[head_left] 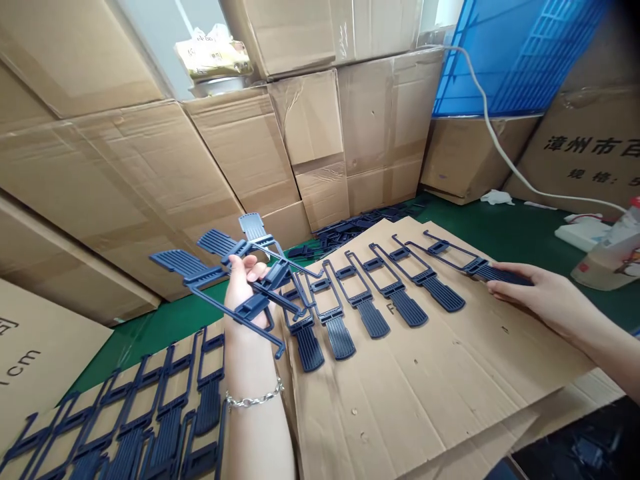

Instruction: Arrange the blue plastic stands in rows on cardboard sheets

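Your left hand [244, 290] is closed, palm up, around three navy-blue moulded plastic frames [177, 263]. They cross one another, and their three ribbed paddle ends stick out beyond your fingers. One silver chain bracelet [254, 400] circles your left wrist.

Your right hand [545, 297] lies almost flat, its fingers [510, 280] stretched over the ribbed end of a single navy-blue frame [505, 273]. You can't tell from this view whether that hand is actually gripping it. That frame is the last of six laid side by side, slightly fanned, in a row of navy-blue frames [373, 319] on a sheet of brown corrugated cardboard [425, 393].

Below your left arm, a second brown cardboard sheet [217, 333] carries more navy-blue frames [165, 427]. At least five show there, but they overlap and run off the picture, so you can't get an exact count. Behind the row, a loose heap of dark blue frames [350, 230] sits on a green mat [500, 227].

Stacked brown cardboard cartons [310, 120] fill the background, too many and too overlapped to count. To your right are one blue plastic mesh panel [520, 53], one white cable [500, 133], one white box [583, 233] and one translucent plastic bottle [605, 257].
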Tool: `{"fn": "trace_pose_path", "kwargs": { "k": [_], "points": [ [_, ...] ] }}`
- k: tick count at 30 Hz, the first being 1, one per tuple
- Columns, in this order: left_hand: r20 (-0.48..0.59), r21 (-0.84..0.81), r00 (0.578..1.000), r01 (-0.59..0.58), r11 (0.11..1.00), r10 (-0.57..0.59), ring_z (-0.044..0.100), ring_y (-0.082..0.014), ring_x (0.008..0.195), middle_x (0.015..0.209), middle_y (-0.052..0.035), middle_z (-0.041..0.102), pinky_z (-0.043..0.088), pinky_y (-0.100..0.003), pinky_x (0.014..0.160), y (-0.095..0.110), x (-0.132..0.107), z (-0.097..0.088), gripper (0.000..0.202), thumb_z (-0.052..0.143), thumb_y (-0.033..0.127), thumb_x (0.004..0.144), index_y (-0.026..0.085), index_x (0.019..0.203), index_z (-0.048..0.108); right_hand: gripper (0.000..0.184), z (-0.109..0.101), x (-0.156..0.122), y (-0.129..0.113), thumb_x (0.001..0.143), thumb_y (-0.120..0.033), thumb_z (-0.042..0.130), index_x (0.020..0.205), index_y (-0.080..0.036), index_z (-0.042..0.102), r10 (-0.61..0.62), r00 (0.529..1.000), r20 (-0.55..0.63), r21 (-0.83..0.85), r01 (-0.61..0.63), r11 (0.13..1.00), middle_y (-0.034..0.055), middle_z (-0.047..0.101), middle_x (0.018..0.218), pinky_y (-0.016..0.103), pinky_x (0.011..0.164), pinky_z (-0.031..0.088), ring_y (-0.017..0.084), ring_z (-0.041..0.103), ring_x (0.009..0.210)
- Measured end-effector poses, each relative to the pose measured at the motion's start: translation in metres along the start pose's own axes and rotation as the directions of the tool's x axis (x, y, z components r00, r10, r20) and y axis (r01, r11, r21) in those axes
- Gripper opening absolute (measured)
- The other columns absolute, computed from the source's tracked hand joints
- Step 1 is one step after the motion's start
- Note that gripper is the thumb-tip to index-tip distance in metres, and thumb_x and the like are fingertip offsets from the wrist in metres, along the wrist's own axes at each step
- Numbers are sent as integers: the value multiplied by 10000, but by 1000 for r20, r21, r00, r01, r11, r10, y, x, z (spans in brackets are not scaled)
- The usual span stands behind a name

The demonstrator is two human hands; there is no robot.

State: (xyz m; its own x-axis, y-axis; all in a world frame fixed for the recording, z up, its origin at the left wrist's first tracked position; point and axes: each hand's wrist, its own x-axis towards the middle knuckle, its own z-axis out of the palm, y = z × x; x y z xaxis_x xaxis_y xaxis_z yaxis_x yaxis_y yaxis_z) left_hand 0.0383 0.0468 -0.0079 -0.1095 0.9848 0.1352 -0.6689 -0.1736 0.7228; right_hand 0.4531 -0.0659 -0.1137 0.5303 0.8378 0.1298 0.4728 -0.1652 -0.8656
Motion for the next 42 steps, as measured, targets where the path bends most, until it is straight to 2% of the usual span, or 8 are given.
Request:
{"fn": "trace_pose_path", "kwargs": {
  "k": [6, 19, 23, 26, 31, 37, 39, 42],
  "points": [
    [32, 51, 993, 113, 992, -115, 383, -40, 393, 427, 76, 299, 342, -135, 412, -19, 4, 4, 371, 558, 451, 804, 137, 607, 543, 519, 11, 1, -23, 774, -493, 538, 1214, -216, 545, -45, 994, 102, -638, 100, 763, 55, 549, 1172, 338, 831, 439, 266, 515, 1044],
    [209, 294, 944, 189, 937, -256, 353, -52, 393, 421, 75, 284, 345, -159, 394, -15, 7, -6, 426, 681, 537, 643, 135, 560, 564, 636, 21, -28, -77, 926, -529, 82, 1192, -119, 489, -124, 938, 324, -709, 328, 624, 164, 482, 1112, 348, 698, 412, 286, 536, 935],
    [300, 380, 914, 148, 913, -273, 342, -54, 416, 445, 75, 274, 322, -165, 413, -14, 1, -4, 451, 685, 586, 600, 148, 587, 582, 624, 19, -23, -90, 918, -541, 97, 1266, -148, 434, -112, 965, 235, -754, 254, 606, 162, 471, 1123, 355, 604, 413, 265, 558, 805],
    [393, 474, 859, 117, 873, -329, 344, -69, 437, 451, 68, 264, 305, -188, 432, -11, -10, 1, 481, 651, 629, 603, 151, 584, 600, 511, 27, -19, -107, 904, -529, 286, 1294, -228, 423, -298, 931, 211, -627, 363, 689, 99, 493, 1139, 325, 594, 428, 199, 540, 738],
    [493, 665, 730, 35, 746, -474, 390, -98, 510, 484, 34, 361, 343, -246, 536, -7, -32, 5, 484, 588, 623, 675, 149, 641, 679, 380, 53, -28, -163, 841, -407, 512, 1186, -248, 541, -675, 703, 221, -41, 699, 714, 56, 539, 1093, 269, 608, 477, 121, 528, 668],
    [508, 799, 562, -24, 601, -653, 478, -136, 627, 721, -59, 626, 355, -261, 575, -7, -42, 13, 376, 621, 519, 714, 155, 691, 713, 690, 83, -29, -220, 720, -314, 660, 1351, -253, 387, -585, 638, 501, 317, 493, 810, 45, 600, 988, 203, 430, 465, 90, 539, 533],
    [493, 816, 558, -31, 577, -667, 481, -135, 636, 756, -61, 631, 361, -258, 583, -5, -42, 14, 382, 607, 522, 725, 159, 748, 722, 491, 84, -27, -226, 742, -270, 624, 1217, -183, 536, -507, 631, 587, 329, 387, 862, 11, 607, 727, 184, 375, 428, 87, 511, 449],
    [482, 783, 673, -43, 621, -562, 480, -142, 631, 675, -42, 568, 379, -267, 591, 4, -42, 8, 502, 546, 603, 724, 155, 869, 721, 157, 66, -33, -222, 769, -252, 599, 845, -129, 660, -466, 639, 612, 322, 336, 885, -13, 530, 504, 164, 361, 408, 86, 490, 393]
  ]
}}
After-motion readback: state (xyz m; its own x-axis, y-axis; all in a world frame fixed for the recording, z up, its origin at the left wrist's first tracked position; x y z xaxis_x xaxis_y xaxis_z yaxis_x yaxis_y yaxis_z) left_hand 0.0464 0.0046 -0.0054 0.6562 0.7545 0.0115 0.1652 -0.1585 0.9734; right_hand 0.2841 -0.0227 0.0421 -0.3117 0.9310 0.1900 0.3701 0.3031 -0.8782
